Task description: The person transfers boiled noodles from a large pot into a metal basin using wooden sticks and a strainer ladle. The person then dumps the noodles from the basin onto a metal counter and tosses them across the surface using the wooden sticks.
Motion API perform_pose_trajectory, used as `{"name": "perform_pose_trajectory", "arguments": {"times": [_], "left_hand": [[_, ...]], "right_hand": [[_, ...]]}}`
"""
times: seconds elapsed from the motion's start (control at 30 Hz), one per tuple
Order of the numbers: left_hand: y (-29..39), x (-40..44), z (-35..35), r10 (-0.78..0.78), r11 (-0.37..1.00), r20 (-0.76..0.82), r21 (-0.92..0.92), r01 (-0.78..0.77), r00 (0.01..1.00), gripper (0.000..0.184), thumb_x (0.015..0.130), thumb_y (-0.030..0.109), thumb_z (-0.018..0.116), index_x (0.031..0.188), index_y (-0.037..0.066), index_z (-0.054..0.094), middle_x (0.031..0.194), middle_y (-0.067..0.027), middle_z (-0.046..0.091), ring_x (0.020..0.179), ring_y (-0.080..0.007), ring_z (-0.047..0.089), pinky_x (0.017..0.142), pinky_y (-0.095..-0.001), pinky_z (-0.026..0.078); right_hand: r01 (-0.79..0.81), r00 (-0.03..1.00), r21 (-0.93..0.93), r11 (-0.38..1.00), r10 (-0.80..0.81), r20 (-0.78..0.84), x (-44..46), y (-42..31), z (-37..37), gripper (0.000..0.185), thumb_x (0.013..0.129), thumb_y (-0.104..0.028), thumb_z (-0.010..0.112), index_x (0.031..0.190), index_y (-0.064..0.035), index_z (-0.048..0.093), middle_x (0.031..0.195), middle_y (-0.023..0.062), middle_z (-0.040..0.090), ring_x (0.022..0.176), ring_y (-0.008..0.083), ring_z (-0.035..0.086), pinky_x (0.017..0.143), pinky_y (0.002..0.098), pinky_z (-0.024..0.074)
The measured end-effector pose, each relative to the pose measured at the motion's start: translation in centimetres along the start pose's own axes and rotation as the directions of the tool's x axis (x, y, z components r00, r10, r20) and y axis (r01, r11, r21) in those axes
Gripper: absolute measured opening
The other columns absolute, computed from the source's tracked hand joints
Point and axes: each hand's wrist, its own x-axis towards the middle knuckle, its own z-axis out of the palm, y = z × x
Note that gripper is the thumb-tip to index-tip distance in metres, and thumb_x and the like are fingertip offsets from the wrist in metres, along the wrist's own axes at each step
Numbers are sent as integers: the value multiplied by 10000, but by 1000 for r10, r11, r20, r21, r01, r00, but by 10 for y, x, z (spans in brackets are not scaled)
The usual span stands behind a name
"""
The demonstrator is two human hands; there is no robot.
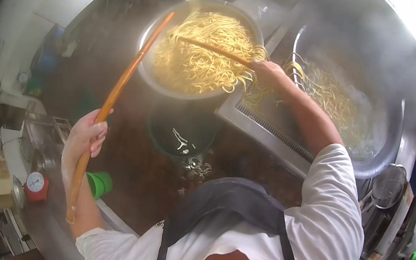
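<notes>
My left hand (87, 137) is wrapped round a long wooden stick (115, 90), which slants up toward the rim of a big round metal bowl (144, 67). Yellow noodles (204, 52) are heaped in that bowl, with steam over them. At the bowl's right side, my right hand (268, 71) grips a second wooden stick (216, 50) that lies across the top of the noodles. A few strands hang over the rim beside this hand. To the right, more noodles (330, 92) float in a steaming vat of cloudy water (367, 129).
A ridged metal ledge (269, 126) runs along the vat's near edge. Below the bowl stands a dark round tub (163, 136). On the left are a red dial scale (36, 186) and a green container (100, 183). A mesh strainer (389, 185) hangs at the right.
</notes>
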Motion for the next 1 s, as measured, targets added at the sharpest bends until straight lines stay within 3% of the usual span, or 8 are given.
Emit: {"name": "perform_pose_trajectory", "arguments": {"times": [0.17,0.23,0.4,0.57,0.63,0.77,0.9,1.0], "left_hand": [[-23,-26,-35,10,999,98,51,-15,995,550,918,125,568,1407,-40,380,719,-5,468,412,-41,402,351,-199,377],[-41,-46,-58,51,999,92,-1,-51,994,564,917,134,574,1416,-39,374,716,-3,470,410,-39,403,353,-198,380],[-100,-101,-105,164,981,10,-107,-162,986,583,912,133,577,1436,-20,371,701,9,469,412,-38,402,356,-199,377],[-194,-104,-118,92,996,-109,31,-89,990,597,923,141,577,1465,11,364,679,19,474,426,-48,430,364,-219,395],[-243,-99,-99,98,949,-235,316,-20,967,616,930,136,580,1487,25,341,678,18,496,437,-63,459,370,-252,405],[-295,-68,-107,200,970,-149,167,-175,968,589,943,124,584,1482,53,359,751,-1,514,429,-67,425,380,-243,392],[-253,-49,-38,330,929,-119,-138,-344,937,527,980,106,563,1470,108,369,801,11,475,453,-36,375,377,-207,360],[-244,-16,5,265,947,35,-196,-253,964,518,1004,150,543,1481,143,341,699,22,437,419,-43,381,347,-209,357]], "right_hand": [[-138,989,-6,990,138,-45,-37,-68,-18,270,961,-141,460,1112,44,588,944,190,709,902,335,707,756,444,562],[-54,986,-134,990,31,-167,-52,-75,-28,257,950,-118,459,1104,45,585,903,207,707,873,332,711,739,457,560],[-197,932,-35,980,176,-317,-118,-134,-41,222,927,-78,460,1103,9,563,886,223,693,860,392,689,755,497,534],[-212,971,45,976,216,-105,-193,-164,4,233,912,-120,529,1116,-9,527,948,251,671,933,418,654,795,525,497],[-169,985,75,983,170,-8,-231,-172,5,266,899,-146,580,1130,-26,525,950,251,664,944,427,640,810,530,483],[-203,979,135,970,205,-5,-286,-185,7,317,887,-190,650,1146,-60,523,952,250,652,956,441,620,830,525,471],[-379,923,219,899,383,26,-299,-166,97,326,909,-226,631,1160,-54,516,952,258,670,955,460,634,816,542,495],[-505,862,290,813,494,114,-339,-144,138,357,900,-251,642,1167,-45,528,1030,261,663,999,452,623,842,520,498]]}}
